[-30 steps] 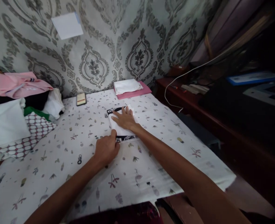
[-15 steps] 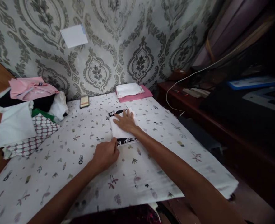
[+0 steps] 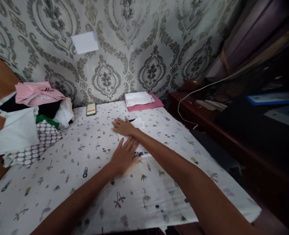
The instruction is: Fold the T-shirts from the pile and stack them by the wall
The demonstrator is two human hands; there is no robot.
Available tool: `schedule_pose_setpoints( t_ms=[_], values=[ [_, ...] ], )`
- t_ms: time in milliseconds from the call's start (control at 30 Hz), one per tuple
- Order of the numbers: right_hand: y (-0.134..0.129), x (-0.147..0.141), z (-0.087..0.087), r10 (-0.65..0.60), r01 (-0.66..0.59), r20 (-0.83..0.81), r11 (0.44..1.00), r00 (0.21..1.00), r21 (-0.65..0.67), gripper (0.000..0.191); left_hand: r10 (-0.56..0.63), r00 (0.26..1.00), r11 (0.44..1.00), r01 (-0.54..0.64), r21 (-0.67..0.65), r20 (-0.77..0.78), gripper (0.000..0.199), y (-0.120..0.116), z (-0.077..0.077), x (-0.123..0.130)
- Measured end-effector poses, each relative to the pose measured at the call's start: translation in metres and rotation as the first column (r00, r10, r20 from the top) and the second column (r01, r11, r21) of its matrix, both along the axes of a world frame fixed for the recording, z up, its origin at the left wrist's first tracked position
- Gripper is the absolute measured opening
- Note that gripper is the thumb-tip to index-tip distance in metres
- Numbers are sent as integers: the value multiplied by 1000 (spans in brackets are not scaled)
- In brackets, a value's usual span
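Note:
A folded white cloth (image 3: 141,148) with black lettered bands lies on the patterned sheet (image 3: 95,192), largely covered by both hands. My right hand (image 3: 124,127) rests flat over its far left part, fingers spread and pointing left. Just below it, my left hand (image 3: 125,155) lies on the near left part, its fingers stretched out under the right wrist. Part of the black band shows beside the left fingertips, and a white corner sticks out beyond the right hand.
A heap of clothes (image 3: 19,127) is at the left. Near the wall lie a phone-like object (image 3: 91,109) and a folded white cloth (image 3: 139,98) on a pink one (image 3: 156,103). A white cable (image 3: 180,109) hangs by the dark red furniture (image 3: 177,95) at the right.
My left hand has opened from a closed grip at the cloth's near corner and moved onto the cloth. My right hand has slid left to its far edge. The view has shifted slightly.

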State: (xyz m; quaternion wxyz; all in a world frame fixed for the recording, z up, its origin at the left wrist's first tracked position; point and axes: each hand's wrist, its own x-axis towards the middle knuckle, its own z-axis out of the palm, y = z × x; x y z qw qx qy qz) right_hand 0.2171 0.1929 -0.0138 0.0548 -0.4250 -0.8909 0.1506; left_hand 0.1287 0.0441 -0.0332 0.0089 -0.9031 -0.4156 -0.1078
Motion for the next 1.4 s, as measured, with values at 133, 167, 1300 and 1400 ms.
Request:
schedule_pose_setpoints(
  t_ms=[133, 167, 1300, 1400],
  values=[
    [3, -3, 1, -67, 67, -46, 998, 997, 2, 58, -48, 998, 993, 51, -108, 32, 64, -12, 6, -7],
    [5, -1, 3, -93, 93, -77, 996, 993, -3, 56, -54, 995, 985, 66, -158, 78, 63, -15, 8, -10],
    [-16, 127, 43, -672, 293, -430, 688, 603, -663, 17, 886, 177, 411, 126, -903, 428, 44, 57, 67, -62],
    [3, 146, 52, -714, 319, -560, 694, 420, -645, 16, 815, 180, 551, 52, -833, 550, 41, 110, 87, -45]
  ],
)
